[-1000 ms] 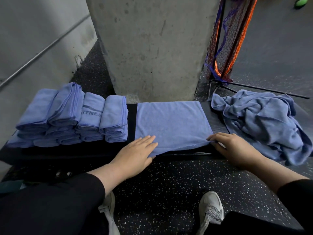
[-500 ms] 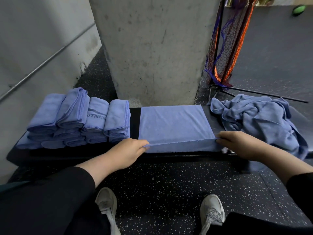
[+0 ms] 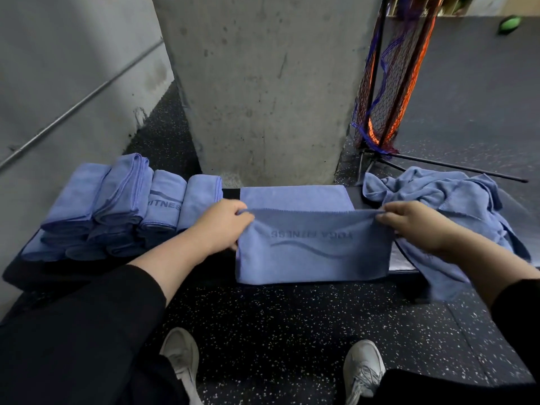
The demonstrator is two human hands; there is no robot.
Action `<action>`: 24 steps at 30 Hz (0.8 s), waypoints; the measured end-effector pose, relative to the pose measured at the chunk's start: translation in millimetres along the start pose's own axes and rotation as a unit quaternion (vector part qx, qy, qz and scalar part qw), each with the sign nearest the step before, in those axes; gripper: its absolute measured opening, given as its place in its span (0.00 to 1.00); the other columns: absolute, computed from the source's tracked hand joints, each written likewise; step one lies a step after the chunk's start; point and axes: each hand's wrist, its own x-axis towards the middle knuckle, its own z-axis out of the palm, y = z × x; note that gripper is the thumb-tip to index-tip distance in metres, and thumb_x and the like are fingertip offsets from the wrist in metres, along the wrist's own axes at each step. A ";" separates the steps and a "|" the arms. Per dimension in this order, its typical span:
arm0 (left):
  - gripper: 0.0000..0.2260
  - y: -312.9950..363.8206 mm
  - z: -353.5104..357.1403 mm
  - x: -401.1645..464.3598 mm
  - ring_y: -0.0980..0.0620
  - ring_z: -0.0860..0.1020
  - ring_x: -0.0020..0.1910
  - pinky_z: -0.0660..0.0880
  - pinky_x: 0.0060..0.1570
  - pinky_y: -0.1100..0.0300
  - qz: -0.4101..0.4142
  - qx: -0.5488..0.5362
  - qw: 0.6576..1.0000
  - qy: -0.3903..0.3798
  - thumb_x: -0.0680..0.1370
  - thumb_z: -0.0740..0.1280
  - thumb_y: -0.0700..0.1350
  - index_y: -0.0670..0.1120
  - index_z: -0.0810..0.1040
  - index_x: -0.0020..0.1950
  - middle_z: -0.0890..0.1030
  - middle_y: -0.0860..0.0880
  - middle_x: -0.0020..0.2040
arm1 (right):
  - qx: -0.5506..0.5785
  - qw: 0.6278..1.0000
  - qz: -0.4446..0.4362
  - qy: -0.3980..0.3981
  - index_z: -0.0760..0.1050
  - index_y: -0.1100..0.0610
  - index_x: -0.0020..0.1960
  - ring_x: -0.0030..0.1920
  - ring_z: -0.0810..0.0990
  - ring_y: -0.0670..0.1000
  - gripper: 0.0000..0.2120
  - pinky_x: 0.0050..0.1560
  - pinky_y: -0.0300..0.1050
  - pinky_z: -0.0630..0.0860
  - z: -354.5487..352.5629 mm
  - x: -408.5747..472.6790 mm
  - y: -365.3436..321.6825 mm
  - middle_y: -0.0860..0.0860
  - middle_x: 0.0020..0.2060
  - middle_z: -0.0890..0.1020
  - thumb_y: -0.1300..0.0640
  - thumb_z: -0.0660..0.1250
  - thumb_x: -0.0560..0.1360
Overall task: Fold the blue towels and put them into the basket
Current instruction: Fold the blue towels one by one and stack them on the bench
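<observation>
**Spotter:** Towels first: how many are done?

**Checker:** You have a stack of folded towels (image 3: 117,206) sitting at the left end of the tabletop (image 3: 230,193), several rolls in two layers. I cannot count them exactly.

**Spotter:** And the one being worked?

**Checker:** Your left hand (image 3: 217,223) pinches one corner of the blue towel (image 3: 314,247) and your right hand (image 3: 409,222) pinches the other, the edge stretched taut between them. The hands are well apart, both clamped on cloth. The towel's far part lies flat in the middle of the tabletop; the near part hangs down over the front edge, with its printed logo reading upside down.

**Spotter:** What is left?

**Checker:** By my reading you are partway through this fold. A crumpled pile of unfolded towels (image 3: 444,206) waits at the right end, draping over the front edge. No basket is in view, so every folded towel has yet to go in. Most of the task looks ahead of you.
</observation>
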 end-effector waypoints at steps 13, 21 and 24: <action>0.17 9.4 61.0 88.3 0.43 0.70 0.40 0.63 0.38 0.54 -0.029 0.099 0.984 0.146 0.85 0.56 0.45 0.42 0.70 0.38 0.73 0.48 0.37 | -0.074 0.994 0.016 0.082 0.64 0.58 0.36 0.37 0.69 0.55 0.16 0.36 0.49 0.54 69.7 105.7 -12.3 0.52 0.29 0.69 0.60 0.57 0.82; 0.13 -9.1 72.4 82.0 0.45 0.71 0.39 0.64 0.37 0.54 0.036 0.230 0.970 0.074 0.85 0.55 0.42 0.44 0.67 0.41 0.72 0.46 0.40 | -0.143 0.988 0.044 0.027 0.67 0.58 0.40 0.42 0.72 0.55 0.14 0.39 0.45 0.60 66.8 101.2 -5.5 0.56 0.39 0.74 0.58 0.55 0.84; 0.11 -7.2 70.5 64.7 0.43 0.73 0.40 0.64 0.37 0.54 0.042 0.259 0.964 0.050 0.86 0.54 0.43 0.45 0.67 0.44 0.74 0.45 0.40 | -0.157 0.985 0.073 -0.012 0.66 0.58 0.38 0.42 0.72 0.55 0.16 0.39 0.45 0.59 61.5 85.8 -9.0 0.60 0.43 0.77 0.58 0.54 0.84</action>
